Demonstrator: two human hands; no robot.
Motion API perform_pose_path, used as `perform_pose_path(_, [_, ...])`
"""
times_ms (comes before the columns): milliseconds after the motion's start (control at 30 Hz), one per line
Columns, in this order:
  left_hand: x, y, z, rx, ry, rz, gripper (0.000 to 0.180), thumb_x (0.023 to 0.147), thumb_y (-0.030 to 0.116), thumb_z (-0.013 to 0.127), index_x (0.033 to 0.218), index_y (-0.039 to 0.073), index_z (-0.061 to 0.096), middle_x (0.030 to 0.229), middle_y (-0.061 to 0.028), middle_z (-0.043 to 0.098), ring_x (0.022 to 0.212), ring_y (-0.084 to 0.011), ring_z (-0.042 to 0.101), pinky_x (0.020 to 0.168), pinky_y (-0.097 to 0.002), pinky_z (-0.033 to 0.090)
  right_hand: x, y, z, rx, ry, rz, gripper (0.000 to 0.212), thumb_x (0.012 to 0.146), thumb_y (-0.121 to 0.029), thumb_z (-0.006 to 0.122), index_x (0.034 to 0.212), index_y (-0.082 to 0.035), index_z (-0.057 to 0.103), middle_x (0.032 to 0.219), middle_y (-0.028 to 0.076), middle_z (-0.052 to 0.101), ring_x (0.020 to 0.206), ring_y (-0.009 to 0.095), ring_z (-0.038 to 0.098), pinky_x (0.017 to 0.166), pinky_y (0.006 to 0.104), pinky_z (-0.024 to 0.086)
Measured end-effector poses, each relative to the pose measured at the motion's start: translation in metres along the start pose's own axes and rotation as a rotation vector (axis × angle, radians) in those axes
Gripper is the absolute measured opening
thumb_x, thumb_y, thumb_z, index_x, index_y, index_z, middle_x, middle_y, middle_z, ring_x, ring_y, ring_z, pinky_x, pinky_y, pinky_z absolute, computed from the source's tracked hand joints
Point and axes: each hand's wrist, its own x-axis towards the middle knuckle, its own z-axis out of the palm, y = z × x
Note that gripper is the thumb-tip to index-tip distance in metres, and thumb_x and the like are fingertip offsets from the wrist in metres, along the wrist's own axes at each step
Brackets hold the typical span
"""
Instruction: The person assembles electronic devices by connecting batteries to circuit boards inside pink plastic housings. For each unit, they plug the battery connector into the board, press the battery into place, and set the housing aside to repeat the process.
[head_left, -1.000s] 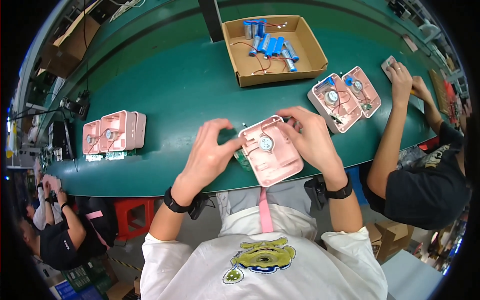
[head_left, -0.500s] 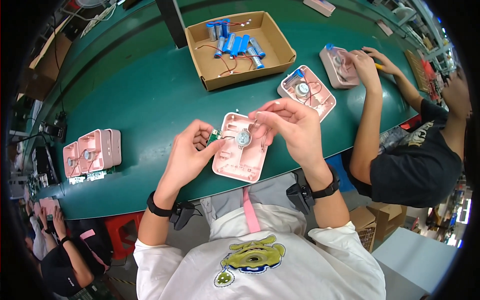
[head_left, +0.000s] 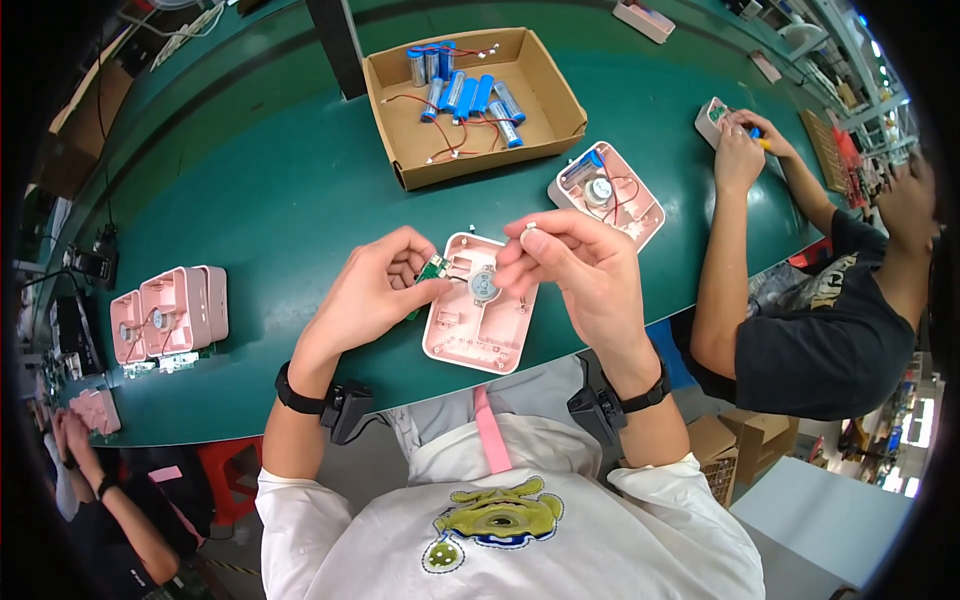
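A pink plastic housing [head_left: 463,340] lies open side up on the green table in front of me. A round silver speaker [head_left: 484,286] sits inside it. My left hand [head_left: 372,296] is closed at the housing's left edge, pinching a small green circuit board [head_left: 434,268] with a wire running toward the speaker. Above the housing's upper right corner, my right hand [head_left: 592,268] pinches a tiny white plug [head_left: 530,227] between thumb and fingers. Its wire is mostly hidden by the fingers.
Beyond the housing stands a cardboard box [head_left: 415,172] of blue battery cells [head_left: 462,97]. Another pink housing [head_left: 640,212] with speaker and cell lies right of it. More housings [head_left: 212,305] stand at left. A co-worker's hands [head_left: 740,150] handle a housing [head_left: 712,120] at right.
My right hand has drawn back slightly from the speaker, and the white plug now shows at its fingertips. The co-worker's housing at right has moved farther away and is tilted up.
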Motion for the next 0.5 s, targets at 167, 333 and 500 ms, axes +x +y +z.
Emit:
perform_pose_path(167, [-0.001, -0.008, 0.004, -0.042, 0.056, 0.051, 0.024, 0.092, 0.010, 0.082, 0.103, -0.002, 0.064, 0.082, 0.0015, 0.058, 0.068, -0.0044, 0.050, 0.061, -0.0246, 0.045, 0.001, -0.006, -0.002, -0.148, -0.070, 0.144, 0.020, 0.106, -0.009, 0.063, 0.111, 0.009, 0.070, 0.087, 0.010, 0.072, 0.071, 0.013, 0.068, 0.059, 0.0234, 0.053])
perform_pose_path(333, [-0.005, -0.014, 0.005, -0.042, 0.089, 0.105, 0.021, 0.094, 0.008, 0.079, 0.105, -0.003, 0.064, 0.089, -0.0016, 0.063, 0.073, -0.0058, 0.055, 0.065, -0.0249, 0.049, 0.002, 0.002, 0.010, -0.366, -0.094, 0.173, 0.016, 0.105, -0.008, 0.064, 0.104, 0.006, 0.071, 0.086, 0.005, 0.070, 0.065, 0.006, 0.060, 0.052, 0.0228, 0.042])
perform_pose_path(500, [-0.005, -0.015, 0.004, 0.054, 0.096, 0.155, 0.019, 0.094, 0.004, 0.078, 0.106, -0.004, 0.065, 0.092, -0.0052, 0.067, 0.080, -0.0076, 0.061, 0.070, -0.0248, 0.054, 0.011, 0.015, 0.017, -0.713, -0.157, 0.134, 0.014, 0.101, -0.007, 0.066, 0.099, 0.005, 0.072, 0.080, 0.005, 0.070, 0.061, 0.004, 0.058, 0.051, 0.0241, 0.042])
